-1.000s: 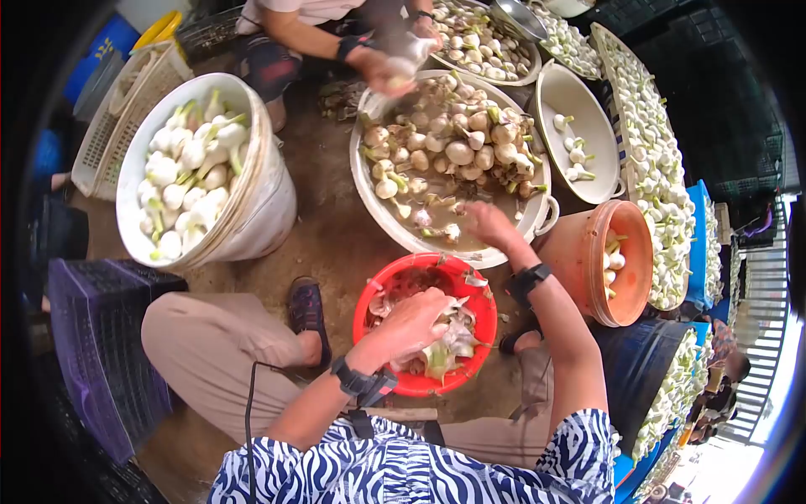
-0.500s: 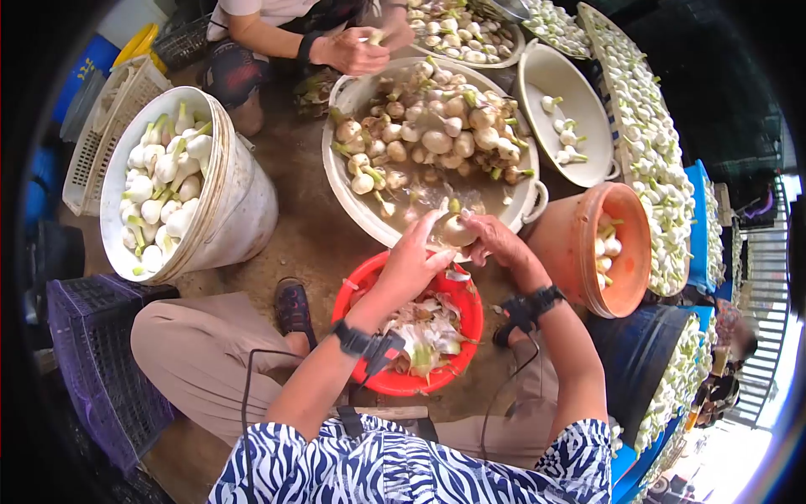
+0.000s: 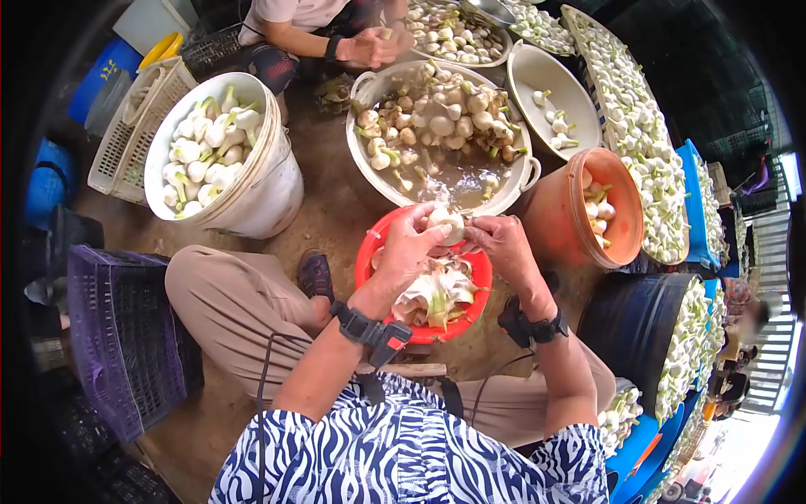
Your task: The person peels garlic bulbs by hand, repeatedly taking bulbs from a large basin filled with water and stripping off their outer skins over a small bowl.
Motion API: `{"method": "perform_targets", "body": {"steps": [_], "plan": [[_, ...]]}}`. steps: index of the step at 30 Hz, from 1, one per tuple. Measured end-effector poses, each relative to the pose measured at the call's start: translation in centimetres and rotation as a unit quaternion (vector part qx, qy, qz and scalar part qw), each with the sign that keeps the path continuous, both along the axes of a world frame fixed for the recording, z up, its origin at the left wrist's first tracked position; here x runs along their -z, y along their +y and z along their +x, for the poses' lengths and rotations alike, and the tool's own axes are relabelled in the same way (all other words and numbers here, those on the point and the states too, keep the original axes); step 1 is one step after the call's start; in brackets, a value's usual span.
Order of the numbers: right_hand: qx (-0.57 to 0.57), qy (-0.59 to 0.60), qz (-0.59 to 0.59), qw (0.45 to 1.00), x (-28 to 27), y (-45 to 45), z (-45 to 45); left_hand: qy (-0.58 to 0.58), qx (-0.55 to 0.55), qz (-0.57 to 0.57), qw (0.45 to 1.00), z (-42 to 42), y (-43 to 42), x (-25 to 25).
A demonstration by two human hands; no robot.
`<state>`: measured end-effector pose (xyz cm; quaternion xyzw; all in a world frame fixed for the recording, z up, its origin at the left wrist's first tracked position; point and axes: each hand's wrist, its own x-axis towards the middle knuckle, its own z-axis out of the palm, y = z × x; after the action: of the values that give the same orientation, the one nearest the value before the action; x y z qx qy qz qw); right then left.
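Between my hands is a whitish garlic bulb (image 3: 447, 223), just over the far rim of a red basin (image 3: 479, 311). My left hand (image 3: 406, 250) grips the bulb from the left, thumb and fingers around it. My right hand (image 3: 506, 249) is closed in a pinch at the bulb's right side; what lies between those fingertips is partly hidden. Loose garlic skins (image 3: 437, 294) fill the red basin below. Beyond it stands a wide pale tub (image 3: 369, 168) of murky water, with a heap of brownish garlic bulbs (image 3: 445, 118) in it.
A white bucket (image 3: 273, 189) of clean bulbs stands at left, an orange bucket (image 3: 571, 210) with several at right. A pale oval basin (image 3: 579, 101) lies beyond. Opposite, a co-worker's hands (image 3: 369, 48) are together. Purple-netted crate (image 3: 126, 336) at left; garlic-covered trays (image 3: 625, 109) at right.
Both hands have drawn the bulb back from the water tub's near edge to over the red basin. The bulb looks turned, its green stem no longer pointing up. The whole view has shifted slightly.
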<state>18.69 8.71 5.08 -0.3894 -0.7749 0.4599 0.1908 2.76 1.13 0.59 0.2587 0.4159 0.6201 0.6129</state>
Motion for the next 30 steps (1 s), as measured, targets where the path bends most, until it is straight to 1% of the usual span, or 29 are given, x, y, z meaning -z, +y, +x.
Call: {"method": "perform_targets", "body": {"steps": [1,3,4,7,9,11,12,13,14,15,16,17,18,19,20,21,23,25,27,29,30], "plan": [[0.002,0.001,0.001,1.0,-0.1,-0.6,-0.1,0.001,0.002,0.001,1.0,0.1,-0.4,-0.3],[-0.002,-0.001,0.062,0.998,-0.2,-1.6,-0.6,-0.024,0.0,-0.005,1.0,0.1,-1.2,-0.7],[-0.012,-0.032,0.12,0.992,-0.2,-1.8,-0.6,-0.022,0.012,0.005,1.0,0.0,-1.4,0.0],[0.009,-0.021,0.141,0.99,-0.3,-2.7,-1.0,-0.038,0.027,0.009,0.999,-0.4,-2.5,-0.1],[0.035,-0.033,0.16,0.986,0.1,-2.9,-1.0,-0.054,0.032,0.019,0.998,-1.0,-3.3,-0.3],[0.114,-0.063,0.209,0.969,0.7,-2.3,-0.5,-0.155,0.112,0.051,0.98,-2.4,-4.5,-1.3],[0.125,-0.101,0.264,0.951,2.7,-1.0,0.5,-0.183,0.134,0.044,0.973,-3.1,-4.9,-1.2],[0.123,-0.098,0.263,0.952,4.2,-0.6,1.7,-0.18,0.132,0.042,0.974,-3.3,-5.1,-1.2],[0.073,-0.204,0.252,0.943,5.6,-0.6,2.5,-0.225,0.13,0.04,0.965,-3.7,-5.3,-1.1],[0.018,-0.306,0.239,0.921,6.5,-0.9,2.5,-0.271,0.125,0.039,0.954,-4.3,-5.6,-1.0],[0.031,-0.225,0.244,0.943,4.2,-2.5,1.9,-0.22,0.127,0.035,0.966,-4.4,-5.7,-0.4],[0.027,-0.225,0.239,0.944,2.7,-3.2,1.0,-0.222,0.123,0.031,0.967,-4.3,-5.8,0.2],[0.007,-0.098,0.249,0.964,1.5,-4.0,0.1,-0.197,0.117,0.004,0.973,-4.1,-5.8,0.5],[-0.009,0.031,0.257,0.966,0.5,-4.8,-0.6,-0.171,0.115,-0.02,0.978,-3.8,-5.7,0.3],[-0.037,0.017,0.27,0.962,-0.5,-5.5,-1.2,-0.155,0.101,-0.044,0.982,-3.0,-5.6,0.0],[-0.059,0.009,0.306,0.95,-0.7,-5.9,-1.6,-0.156,0.106,-0.044,0.981,-2.7,-5.4,0.3],[-0.078,-0.003,0.282,0.956,1.0,-5.6,-1.5,-0.185,0.097,-0.048,0.977,-2.4,-5.0,0.9],[-0.076,0.009,0.281,0.957,0.9,-5.7,-1.6,-0.175,0.094,-0.054,0.979,-2.5,-4.8,0.1],[-0.072,0.021,0.278,0.958,0.7,-6.0,-1.7,-0.111,0.121,-0.035,0.986,-2.4,-4.7,0.3],[-0.063,-0.052,0.281,0.956,0.2,-6.1,-1.7,-0.101,0.118,-0.031,0.987,-2.7,-4.7,0.1],[-0.061,-0.052,0.281,0.957,0.8,-6.0,-1.7,-0.064,0.134,-0.005,0.989,-2.8,-4.9,-0.1]]}}
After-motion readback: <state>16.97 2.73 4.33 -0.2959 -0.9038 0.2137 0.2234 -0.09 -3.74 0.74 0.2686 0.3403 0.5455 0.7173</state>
